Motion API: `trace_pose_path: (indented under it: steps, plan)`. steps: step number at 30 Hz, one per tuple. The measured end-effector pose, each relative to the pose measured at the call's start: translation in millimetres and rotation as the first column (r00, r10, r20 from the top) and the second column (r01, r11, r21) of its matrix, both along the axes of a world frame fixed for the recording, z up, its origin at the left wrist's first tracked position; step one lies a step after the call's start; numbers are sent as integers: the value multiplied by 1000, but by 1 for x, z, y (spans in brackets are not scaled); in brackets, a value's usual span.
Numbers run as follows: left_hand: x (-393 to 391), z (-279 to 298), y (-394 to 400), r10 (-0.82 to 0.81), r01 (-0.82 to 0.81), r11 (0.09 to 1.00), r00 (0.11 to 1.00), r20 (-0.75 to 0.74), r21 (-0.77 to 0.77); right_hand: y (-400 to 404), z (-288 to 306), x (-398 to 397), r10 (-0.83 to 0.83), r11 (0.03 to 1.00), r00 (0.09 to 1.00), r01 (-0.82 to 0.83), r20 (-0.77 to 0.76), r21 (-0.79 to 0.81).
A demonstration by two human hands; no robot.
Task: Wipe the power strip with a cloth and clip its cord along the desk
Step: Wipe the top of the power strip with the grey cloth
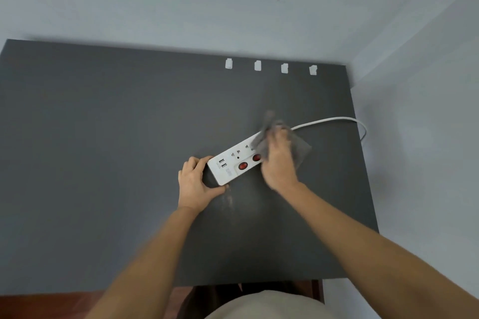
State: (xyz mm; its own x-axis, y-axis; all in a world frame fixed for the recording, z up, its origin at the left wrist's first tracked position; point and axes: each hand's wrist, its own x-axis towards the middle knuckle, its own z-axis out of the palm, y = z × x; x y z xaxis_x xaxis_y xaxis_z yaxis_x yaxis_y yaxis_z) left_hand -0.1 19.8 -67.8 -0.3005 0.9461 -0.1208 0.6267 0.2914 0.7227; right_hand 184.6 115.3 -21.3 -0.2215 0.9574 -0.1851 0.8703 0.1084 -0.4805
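Observation:
A white power strip (pixel 232 164) with two red switches and USB ports lies at an angle on the dark grey desk (pixel 103 137). My left hand (pixel 195 182) grips its near end. My right hand (pixel 278 160) presses a grey cloth (pixel 300 149) onto the strip's far half and is blurred by motion. The cloth hides that end of the strip. A white cord (pixel 334 119) leaves from under the cloth, runs right and curls over the desk's right edge.
Several white cord clips (pixel 270 67) stand in a row near the desk's back edge, by the wall. A pale dusty smear (pixel 229 199) marks the desk just in front of the strip. Walls close the desk in at the back and right.

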Motion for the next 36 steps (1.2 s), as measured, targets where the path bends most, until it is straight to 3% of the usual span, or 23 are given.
trace_pose_path:
  steps: [1,2,3,4,5,7,8,9,10,12,14,15,17,19,21,22,24,27,29,31,33,34,36]
  plan:
    - [0,1,0,1,-1,1000,1000,-1,-2,-12,0,-15,258,966,966,-258,-13,0]
    - [0,0,-1,-5,5,1000,1000,-7,0,-23,0,-22,493,869,869,-494,-28,-18]
    - [0,0,-1,-10,10,1000,1000,-14,3,-25,-3,-20,634,773,773,-634,-1,-31]
    - [-1,0,0,-9,10,1000,1000,-14,1,-13,-6,-12,662,750,749,-662,28,0]
    - [0,0,1,-6,6,1000,1000,-6,-7,4,-11,-3,588,807,807,-590,60,27]
    - [0,2,1,-6,6,1000,1000,5,-16,40,-11,15,152,988,985,-153,79,8]
    - [1,3,1,-9,9,1000,1000,1,-11,52,-9,24,-73,997,993,75,87,-20]
    - [1,3,1,-13,13,1000,1000,-6,-8,54,-9,23,-154,986,982,159,108,-40]
    - [0,2,1,-16,16,1000,1000,-7,-11,43,-10,15,-102,994,982,107,160,-22]
    - [-1,1,0,-13,13,1000,1000,-18,-6,-2,-10,-16,248,967,958,-253,145,14]
    - [-2,1,1,-25,25,1000,999,-40,3,-41,-9,-31,560,828,825,-561,72,-18]
    - [-1,1,1,-27,27,1000,999,-41,-1,-38,-11,-26,613,788,786,-616,76,8]
    - [-1,2,1,-16,15,1000,1000,-16,-13,-4,-19,-7,495,858,853,-510,164,63]
    - [0,3,1,-13,13,1000,1000,1,-19,34,-20,20,168,983,959,-181,227,35]
    - [0,1,1,-14,14,1000,1000,-5,-14,43,-20,23,-43,999,966,34,255,40]
    - [-1,0,1,-13,13,1000,1000,-4,-19,30,-21,9,-12,997,966,-9,259,80]
    - [-1,0,1,-11,11,1000,1000,-16,-18,-11,-21,-29,286,944,936,-311,203,105]
    - [0,2,1,-13,13,1000,999,-36,-9,-28,-19,-28,615,764,763,-639,197,90]
    - [0,2,2,-1,1,1000,1000,-8,-22,6,-27,2,540,799,797,-587,272,135]
    - [1,3,1,2,-1,999,1000,13,-32,38,-27,31,254,950,936,-288,242,120]
    - [1,5,2,-2,2,1000,1000,9,-25,44,-24,27,18,997,977,-33,211,63]
    - [0,6,2,-3,4,999,1000,19,-33,33,-20,14,35,997,980,-47,194,58]
    - [-3,7,1,-9,10,999,999,36,-44,-4,-15,-7,390,914,913,-399,120,68]
